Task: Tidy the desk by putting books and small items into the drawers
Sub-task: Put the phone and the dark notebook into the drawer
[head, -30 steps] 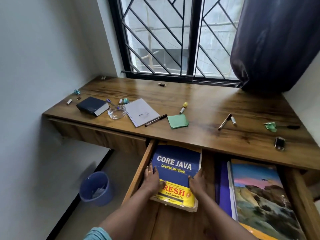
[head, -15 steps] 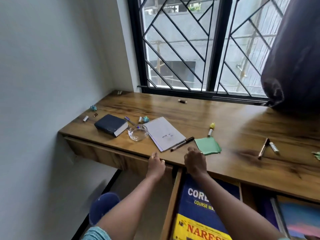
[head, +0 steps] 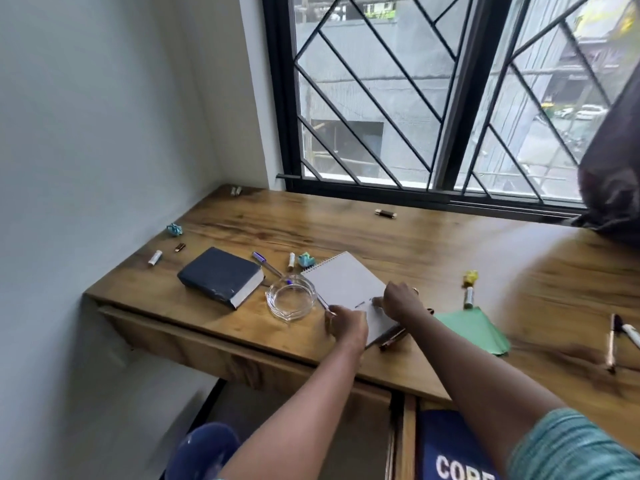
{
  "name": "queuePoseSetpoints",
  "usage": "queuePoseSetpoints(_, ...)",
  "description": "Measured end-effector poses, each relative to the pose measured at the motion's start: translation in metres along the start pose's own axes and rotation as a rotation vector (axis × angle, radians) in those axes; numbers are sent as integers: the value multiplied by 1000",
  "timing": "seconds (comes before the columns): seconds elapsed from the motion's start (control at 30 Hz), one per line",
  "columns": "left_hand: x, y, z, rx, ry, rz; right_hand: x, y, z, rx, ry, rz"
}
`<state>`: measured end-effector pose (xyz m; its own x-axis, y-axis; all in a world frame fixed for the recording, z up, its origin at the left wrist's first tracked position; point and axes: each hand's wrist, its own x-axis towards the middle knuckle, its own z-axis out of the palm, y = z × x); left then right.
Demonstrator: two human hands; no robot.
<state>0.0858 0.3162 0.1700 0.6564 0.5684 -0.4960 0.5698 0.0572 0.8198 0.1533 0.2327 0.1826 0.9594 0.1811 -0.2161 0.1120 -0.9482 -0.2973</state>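
Hands are both resting on the white spiral notepad point(head: 349, 289), at its near end. Left hand point(head: 347, 325) is lying on the near left corner with fingers curled over the edge; whether it is actually gripping the pad cannot be told. Right hand point(head: 398, 301) is pressing down on the near right part of the page, fingers bent, nothing visibly pinched between them. A dark pen point(head: 393, 337) is lying just under the right wrist, touching the pad's near edge.

Just left of the left hand, a clear glass ashtray point(head: 291, 299) is sitting beside the pad, with a blue pen point(head: 268, 265) lying beyond it. Further left, a thick dark blue book point(head: 221, 277) is lying flat on the wooden desk point(head: 346, 233). Beyond the pad, a small crumpled teal wad point(head: 307, 259) and a short white marker point(head: 291, 261) are lying side by side.

Right of the right hand, green paper sheets point(head: 476, 329) are lying near the desk's front edge, with a yellow-capped marker point(head: 469, 289) beyond them. Far right, two pens point(head: 611, 341) are lying together.

Below the forearms, the open drawer point(head: 408, 438) is holding a blue book point(head: 450, 445) with partial white lettering "COR". A blue bin point(head: 204, 452) is standing on the floor, below the left forearm.
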Motion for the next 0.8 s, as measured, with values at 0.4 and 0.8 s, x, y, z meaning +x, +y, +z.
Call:
queuePoseSetpoints(0.4,32,13,29,-108,-160,126,43,25,-26,277,-28,215)
queuePoseSetpoints(0.8,0,49,30,-225,-320,287,20,37,-80,782,264,49)
